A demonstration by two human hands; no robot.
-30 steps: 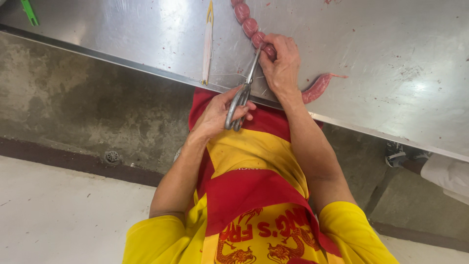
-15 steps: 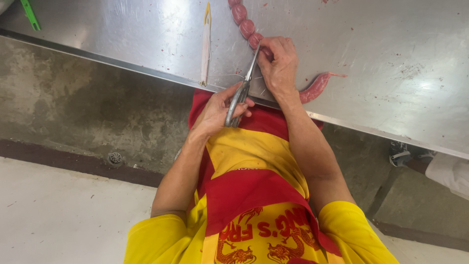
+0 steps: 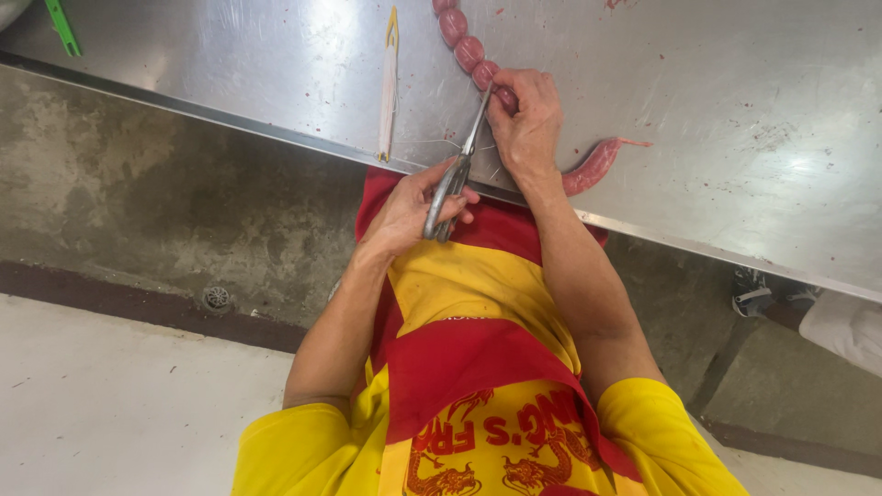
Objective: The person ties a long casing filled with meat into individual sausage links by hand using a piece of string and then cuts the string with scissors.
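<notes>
At bench edge, change vs earlier: almost none that I see. Both hands hold the same spots, scissors still at the same link, view barely shifted.
Green item (image 3: 62, 26): far-left top corner of steel table (image 3: 735, 83), narrow, bright green, partly cut off; can't tell what it is.
Strip pack (image 3: 390, 83): long thin white piece w/ yellow tip, lying end-on to the table edge, well left of the hands. Any label too small to tell.
Left hand (image 3: 409, 207): closed round the scissor handles, just off the table edge, over the red-yellow shirt.
Scissors (image 3: 457, 170): grey metal, blades nearly together, tips up against the link by the right fingers.
Sausage chain (image 3: 464, 46): red links running from top edge down to the right hand.
Right hand (image 3: 525, 124): on the table, fingers pinched on the chain's lowest link.
Sausage end (image 3: 593, 165): loose curved piece w/ thin tail, just right of the right wrist, near the edge.
Shirt print: red figures and lettering on yellow, bottom centre.
</notes>
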